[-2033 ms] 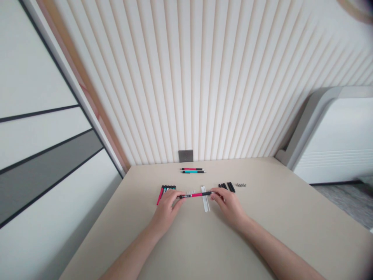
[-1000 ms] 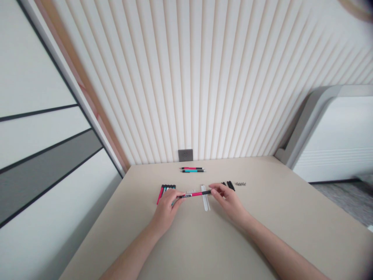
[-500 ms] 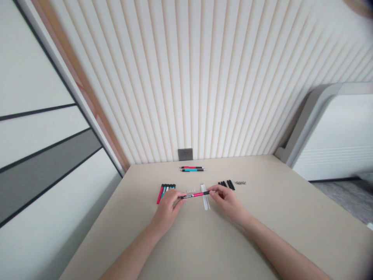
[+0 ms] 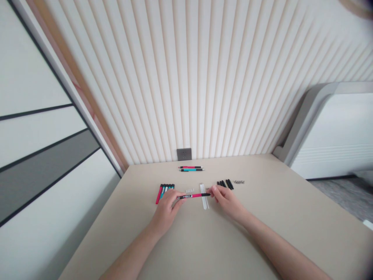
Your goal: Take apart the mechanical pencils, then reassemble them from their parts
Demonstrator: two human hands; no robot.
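Observation:
A red pen with a black tip (image 4: 194, 195) lies level between my two hands, just above the beige table (image 4: 204, 241). My left hand (image 4: 166, 206) pinches its left end. At the pen's right, black end, the fingers of my right hand (image 4: 225, 199) are closed round it. Under the pen lie a few clear thin tubes (image 4: 203, 192). A row of red, teal and black pen barrels (image 4: 164, 190) rests just beyond my left hand. Several black caps (image 4: 225, 183) lie beyond my right hand.
Two finished pens, one red and one teal (image 4: 190, 168), lie near the wall below a grey socket (image 4: 184, 154). Small springs (image 4: 239, 181) sit right of the caps, and small clear bits (image 4: 189, 190) lie left of the tubes. A white unit (image 4: 335, 132) stands at right.
My right hand shifted slightly left along the pen's black end while the left hand kept its hold. The view tilted a little.

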